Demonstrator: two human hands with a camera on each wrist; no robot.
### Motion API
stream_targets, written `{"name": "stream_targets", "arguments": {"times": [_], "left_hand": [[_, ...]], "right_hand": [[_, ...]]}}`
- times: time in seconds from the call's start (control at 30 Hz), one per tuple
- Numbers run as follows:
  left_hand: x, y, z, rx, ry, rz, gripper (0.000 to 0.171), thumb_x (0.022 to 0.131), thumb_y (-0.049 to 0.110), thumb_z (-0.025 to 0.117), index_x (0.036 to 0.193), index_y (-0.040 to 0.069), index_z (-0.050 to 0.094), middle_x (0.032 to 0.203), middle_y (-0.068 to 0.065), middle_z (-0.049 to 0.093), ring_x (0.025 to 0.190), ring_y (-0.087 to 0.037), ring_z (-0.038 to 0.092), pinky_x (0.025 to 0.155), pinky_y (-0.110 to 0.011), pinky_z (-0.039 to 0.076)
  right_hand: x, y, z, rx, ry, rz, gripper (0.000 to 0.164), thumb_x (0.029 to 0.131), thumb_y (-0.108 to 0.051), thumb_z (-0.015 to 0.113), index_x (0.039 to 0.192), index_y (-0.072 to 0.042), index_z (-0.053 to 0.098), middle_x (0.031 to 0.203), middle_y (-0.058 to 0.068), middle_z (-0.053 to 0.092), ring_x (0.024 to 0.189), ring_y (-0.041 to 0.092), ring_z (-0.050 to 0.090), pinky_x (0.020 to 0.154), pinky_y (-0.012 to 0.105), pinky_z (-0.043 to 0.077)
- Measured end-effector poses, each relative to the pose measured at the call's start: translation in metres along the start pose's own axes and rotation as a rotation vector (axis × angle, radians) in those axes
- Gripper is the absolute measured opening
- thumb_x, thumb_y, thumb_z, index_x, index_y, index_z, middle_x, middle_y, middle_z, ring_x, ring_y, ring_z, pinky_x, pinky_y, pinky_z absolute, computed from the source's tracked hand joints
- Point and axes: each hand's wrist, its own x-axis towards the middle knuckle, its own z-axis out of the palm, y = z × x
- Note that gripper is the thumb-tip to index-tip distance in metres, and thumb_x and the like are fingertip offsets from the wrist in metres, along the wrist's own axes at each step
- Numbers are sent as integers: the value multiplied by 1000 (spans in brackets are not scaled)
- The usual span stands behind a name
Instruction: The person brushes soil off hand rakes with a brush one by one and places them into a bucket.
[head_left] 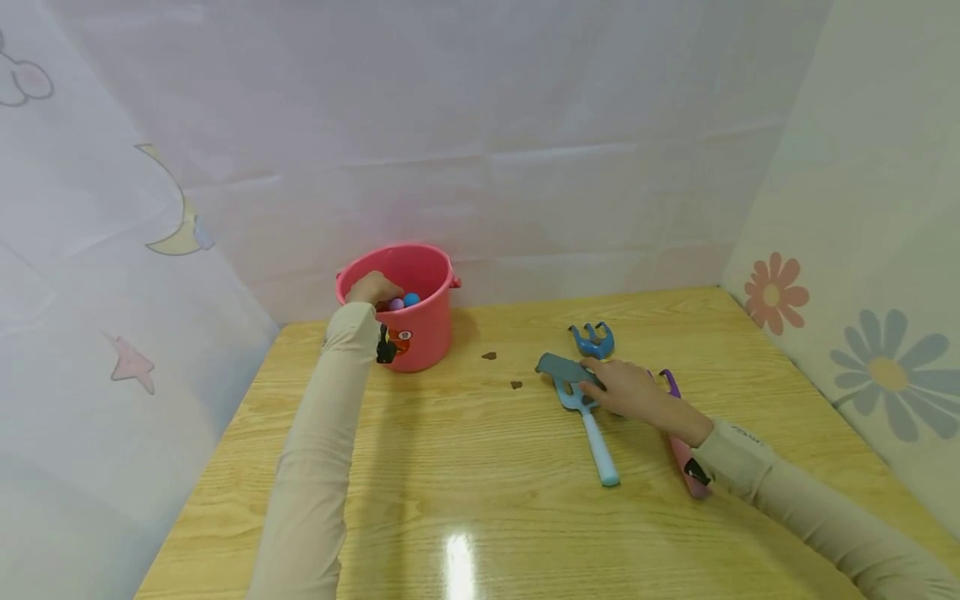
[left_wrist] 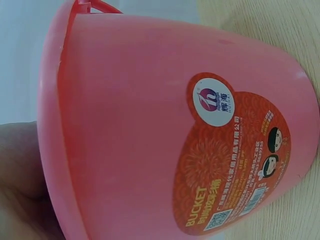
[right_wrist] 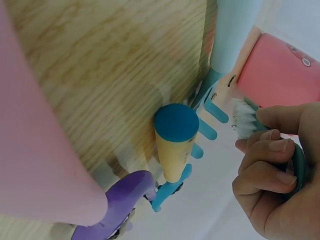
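My left hand (head_left: 373, 288) reaches over the near rim of a pink bucket (head_left: 427, 337); its fingers are hidden inside, and only part of the hand (left_wrist: 20, 175) shows in the left wrist view. Beside it, a blue ball-like thing (head_left: 411, 299) and a purple one (head_left: 397, 305) show in the bucket. My right hand (head_left: 626, 389) grips a dark green scrub brush (head_left: 564, 368) above the table; its white bristles (right_wrist: 243, 117) face the tabletop in the right wrist view. Just under the brush lies a light blue garden fork (head_left: 600, 450).
A blue hand rake (head_left: 594, 342) with a cream handle (right_wrist: 172, 155) lies behind the right hand. Under the right wrist is a purple tool (head_left: 670, 382) with a pink handle (head_left: 686, 467). Brown bits (head_left: 489, 356) dot the wooden table (head_left: 450, 467). Printed sheets hang around it.
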Motion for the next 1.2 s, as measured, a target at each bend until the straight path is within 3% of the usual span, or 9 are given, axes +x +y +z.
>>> {"name": "stream_targets", "arguments": {"times": [0.2,0.3,0.6,0.87,1.03,1.2], "left_hand": [[0,0,1,51,43,6,16,90,20,57,81,8,56,61,2,52,61,-15,53,61,-28,43],[0,-1,1,34,75,7,14,90,18,55,80,8,55,61,2,52,59,-15,53,59,-27,43],[1,-2,3,-50,135,98,24,93,15,50,73,5,60,63,-6,56,49,-13,48,50,-25,40],[7,-3,4,-46,218,166,32,95,19,47,76,1,65,56,1,53,49,-9,47,49,-24,38],[3,1,4,-72,277,188,36,97,23,48,74,0,65,54,0,51,48,-13,45,47,-26,33],[-3,8,4,-100,284,210,40,99,27,49,75,-1,65,60,-4,57,48,-13,47,45,-25,32]], "right_hand": [[-2,-2,-6,9,-6,-8,47,99,-20,61,132,11,51,63,-3,52,43,7,42,42,24,31],[-1,-1,-8,6,-7,-23,45,98,-19,62,131,11,51,64,-2,53,43,7,43,42,23,32],[3,3,-11,-22,-2,-34,45,98,-19,62,130,11,52,68,0,57,43,7,46,40,22,33],[2,4,-15,-31,3,-36,44,99,-19,62,130,11,53,67,0,56,45,8,46,43,25,36],[1,7,-17,-25,-10,-23,47,99,-21,60,132,11,52,61,-3,51,44,8,42,43,25,33],[-2,9,-22,-44,-2,-10,47,98,-23,61,132,9,53,66,0,56,48,9,43,44,27,32]]}}
